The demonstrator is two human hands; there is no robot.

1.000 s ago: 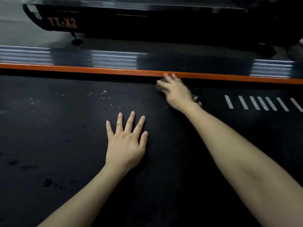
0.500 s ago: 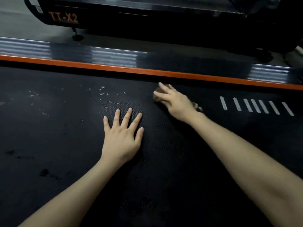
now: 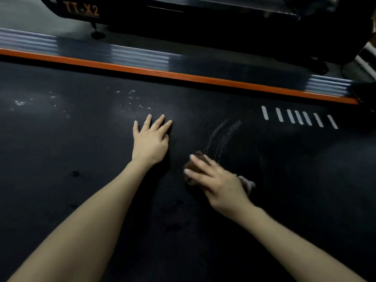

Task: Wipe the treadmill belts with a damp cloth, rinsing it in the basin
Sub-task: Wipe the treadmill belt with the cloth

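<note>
The black treadmill belt (image 3: 81, 143) fills most of the head view. My left hand (image 3: 151, 139) rests flat on it with fingers spread, left of centre. My right hand (image 3: 215, 180) presses a dark brown cloth (image 3: 192, 164) onto the belt with fingers stretched out, just right of and nearer than my left hand. A pale bit of the cloth (image 3: 247, 183) sticks out by the wrist; most of the cloth is hidden under the palm. Faint wet streaks (image 3: 223, 135) curve across the belt beyond my right hand.
An orange strip (image 3: 183, 75) and a dark side rail (image 3: 140, 55) with ribbed silver patches border the belt's far edge. White dashes (image 3: 299, 118) mark the belt at right. Pale specks (image 3: 132, 96) lie beyond my left hand. Another machine marked TT-X2 (image 3: 81, 10) stands behind.
My right hand has dragged the cloth from the orange edge back towards me, leaving wet streaks. My left hand stays flat on the belt.
</note>
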